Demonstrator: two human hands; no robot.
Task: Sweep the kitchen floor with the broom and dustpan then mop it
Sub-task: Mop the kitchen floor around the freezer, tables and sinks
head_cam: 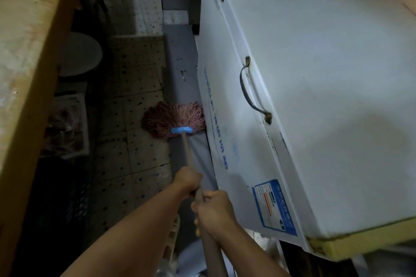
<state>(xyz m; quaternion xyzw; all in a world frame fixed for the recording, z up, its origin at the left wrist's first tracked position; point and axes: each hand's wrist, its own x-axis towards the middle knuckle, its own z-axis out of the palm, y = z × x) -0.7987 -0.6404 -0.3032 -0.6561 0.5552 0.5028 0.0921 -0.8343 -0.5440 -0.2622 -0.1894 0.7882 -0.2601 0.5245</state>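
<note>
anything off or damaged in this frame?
Mostly wear: the chest freezer front edge shows chipped, dark scuffed paint near the lower handle. The mop head sits half on the grey ledge, half on tile.

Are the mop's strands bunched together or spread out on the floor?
Spread out: the pink mop head fans flat across the tiled floor beyond its blue clamp.

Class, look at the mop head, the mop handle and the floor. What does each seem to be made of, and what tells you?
Mop head: pinkish yarn, probably cotton; loose twisted strands, in a blue plastic-looking clamp.
Mop handle: matte tan pole, wood or coated metal; unclear.
Floor: hard speckled tiles, likely ceramic or terrazzo; grid of joints shows.
</note>
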